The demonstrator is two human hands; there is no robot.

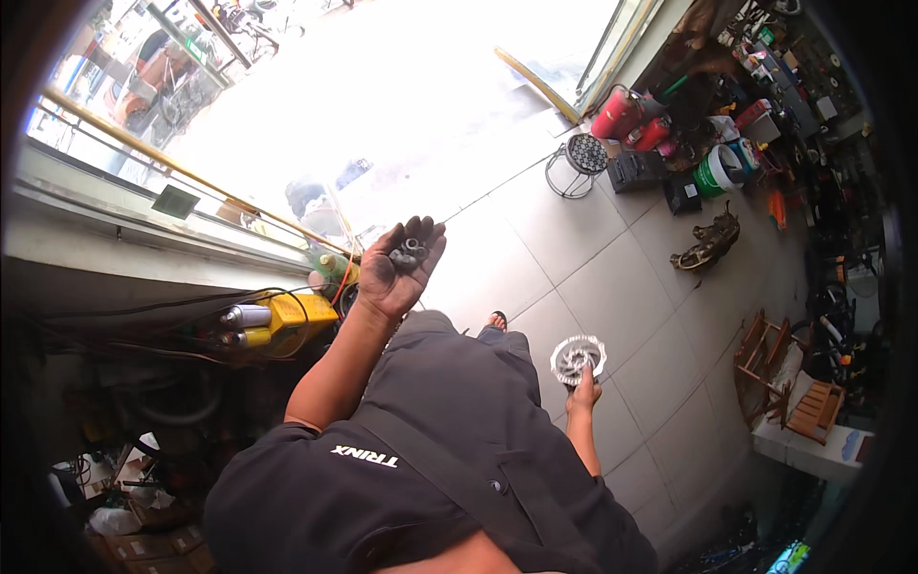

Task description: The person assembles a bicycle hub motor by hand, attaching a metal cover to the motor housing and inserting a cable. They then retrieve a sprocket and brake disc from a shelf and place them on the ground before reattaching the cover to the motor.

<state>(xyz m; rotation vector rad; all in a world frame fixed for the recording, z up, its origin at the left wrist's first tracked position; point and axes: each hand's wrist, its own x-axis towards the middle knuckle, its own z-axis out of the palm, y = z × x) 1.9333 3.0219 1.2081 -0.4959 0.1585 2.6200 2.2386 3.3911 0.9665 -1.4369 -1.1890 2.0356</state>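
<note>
The left hand [400, 260] lies palm-up and unclenched, cradling small dark greasy metal rings [409, 252] loosely on its palm above the pale tiled floor [535, 244], while the right hand [581, 390], lower beside the dark trousers [449, 368], pinches a round silver toothed sprocket [578, 357] by its rim.

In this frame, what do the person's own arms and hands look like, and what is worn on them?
Both hands are bare, with no gloves, rings or watch that I can make out. The left hand has dark grime on its fingers and palm. The right hand looks small here, so I can't see any detail on it. Both forearms are uncovered. A short black sleeve ends above the left elbow.
</note>
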